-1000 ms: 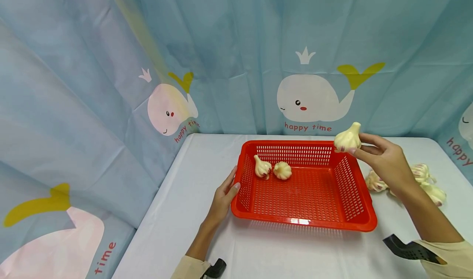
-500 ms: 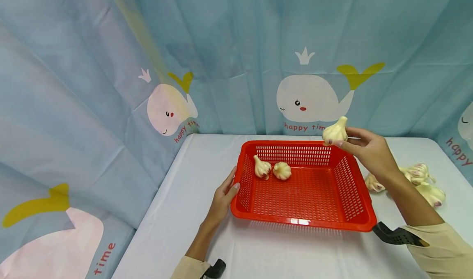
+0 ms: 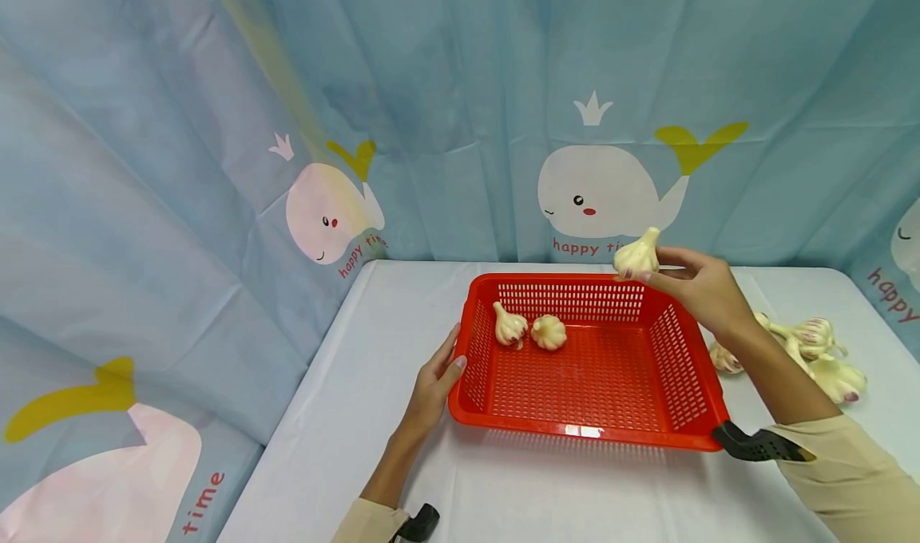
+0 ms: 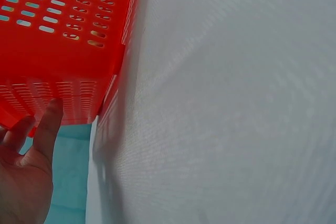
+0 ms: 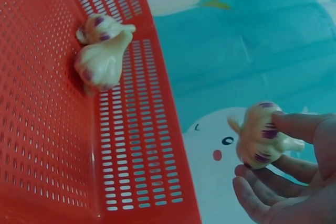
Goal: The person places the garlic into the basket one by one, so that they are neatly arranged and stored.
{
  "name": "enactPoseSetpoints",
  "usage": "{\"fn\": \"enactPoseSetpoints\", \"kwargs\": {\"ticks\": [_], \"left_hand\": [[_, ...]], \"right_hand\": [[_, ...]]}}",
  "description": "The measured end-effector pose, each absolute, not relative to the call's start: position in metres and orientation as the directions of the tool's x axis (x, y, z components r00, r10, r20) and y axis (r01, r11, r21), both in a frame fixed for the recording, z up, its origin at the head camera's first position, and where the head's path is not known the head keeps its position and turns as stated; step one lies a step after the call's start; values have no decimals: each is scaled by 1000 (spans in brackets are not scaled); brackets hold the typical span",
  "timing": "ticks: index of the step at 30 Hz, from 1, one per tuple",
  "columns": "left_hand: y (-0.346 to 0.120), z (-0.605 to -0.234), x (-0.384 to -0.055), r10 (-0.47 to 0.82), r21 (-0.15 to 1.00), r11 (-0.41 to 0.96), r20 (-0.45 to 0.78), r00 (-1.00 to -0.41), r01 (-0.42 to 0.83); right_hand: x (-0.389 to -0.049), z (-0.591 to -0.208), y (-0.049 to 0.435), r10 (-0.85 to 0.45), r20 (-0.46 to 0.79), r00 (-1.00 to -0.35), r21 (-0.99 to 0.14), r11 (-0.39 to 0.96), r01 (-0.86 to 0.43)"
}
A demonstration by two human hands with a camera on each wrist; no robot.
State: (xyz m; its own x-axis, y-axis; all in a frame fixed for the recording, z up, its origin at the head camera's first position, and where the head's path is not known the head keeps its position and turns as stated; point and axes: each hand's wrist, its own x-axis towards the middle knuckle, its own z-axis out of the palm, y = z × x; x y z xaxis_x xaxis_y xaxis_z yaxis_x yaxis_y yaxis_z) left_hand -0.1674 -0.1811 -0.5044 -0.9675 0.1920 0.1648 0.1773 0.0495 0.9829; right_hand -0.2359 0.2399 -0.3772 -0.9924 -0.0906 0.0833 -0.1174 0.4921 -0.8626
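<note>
My right hand point(image 3: 707, 291) pinches a garlic bulb point(image 3: 638, 255) between thumb and fingers, its stem pointing up, close over the back rim of a red plastic basket point(image 3: 575, 434). In the right wrist view, purple streaks mark the held bulb, and the fingers point(image 5: 304, 127) reach it from the right. Two more garlic bulbs, one with a stem to the upper left point(image 3: 510, 327) and a rounder one point(image 3: 549, 332), lie inside at the back left. My left hand point(image 3: 431, 391) touches the basket's left end with extended fingers and thumb, and the wrist view shows them against its slotted wall.
Several more garlic bulbs point(image 3: 815, 338) lie on the white tablecloth point(image 3: 374, 351) right of the basket, partly hidden by the right forearm. A blue curtain with whale prints point(image 3: 460, 200) hangs behind the table. Black wrist-camera mounts point(image 3: 762, 445) stick out by both sleeves.
My right hand has moved left with the garlic bulb, from the basket's back right corner along its back rim. The left hand and basket stay where they were.
</note>
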Motion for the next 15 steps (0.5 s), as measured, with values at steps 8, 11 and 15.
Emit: {"fn": "enactPoseSetpoints", "kwargs": {"ticks": [8,11,15], "left_hand": [[-181,-504,-167,199,981,49,175,-964,188],[-181,-504,-167,201,981,48,174,-964,187],[-181,-504,-167,199,981,52,171,-965,185]], "right_hand": [[-244,-381,231,-151,89,-985,-875,460,-149],[-246,-383,229,-165,85,-983,-872,464,-153],[-250,-386,226,-176,72,-982,-867,476,-149]]}}
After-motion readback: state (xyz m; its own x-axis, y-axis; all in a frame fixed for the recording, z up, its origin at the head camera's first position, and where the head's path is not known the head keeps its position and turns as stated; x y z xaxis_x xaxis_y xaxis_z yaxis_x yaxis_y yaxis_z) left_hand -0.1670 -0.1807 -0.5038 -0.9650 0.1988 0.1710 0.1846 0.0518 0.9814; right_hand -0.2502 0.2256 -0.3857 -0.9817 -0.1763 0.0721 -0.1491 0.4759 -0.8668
